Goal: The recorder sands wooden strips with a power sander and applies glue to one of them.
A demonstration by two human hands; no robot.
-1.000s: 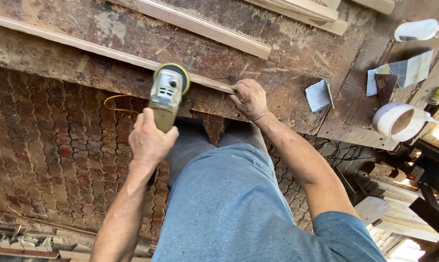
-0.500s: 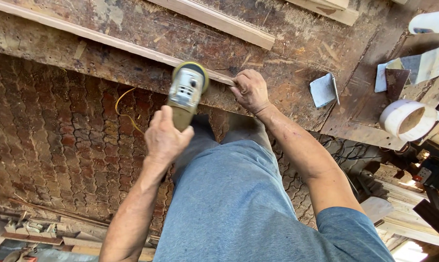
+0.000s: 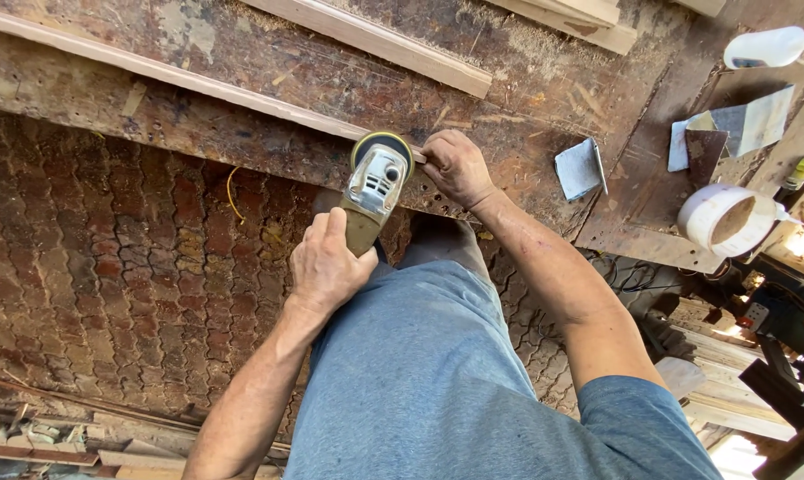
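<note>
1. At the near edge of the worn wooden surface (image 3: 526,98), left hand (image 3: 328,267) is wrapped shut around the olive handle of an angle grinder (image 3: 375,188); grey head with yellow-rimmed disc points away from the body.
2. Grinder disc sits against a long thin wood strip (image 3: 189,82) lying along the surface edge, right by the strip's near end.
3. Right hand (image 3: 456,167) is curled down on that strip end, fingertips pinning it to the surface, just beside the grinder head.
4. Yellow cord (image 3: 231,194) hangs below the surface edge, over the brick-patterned floor (image 3: 91,267).
5. Farther back on the surface: a second lighter wood batten (image 3: 375,44), parallel-ish to the strip, well apart from the hands.
6. Right of the hands: folded grey sandpaper piece (image 3: 578,169); more sheets (image 3: 731,133) farther right; white tape roll (image 3: 726,218) near the surface corner; white plastic bottle (image 3: 762,49) at top right.
7. Blue shirt (image 3: 437,391) fills lower centre.
</note>
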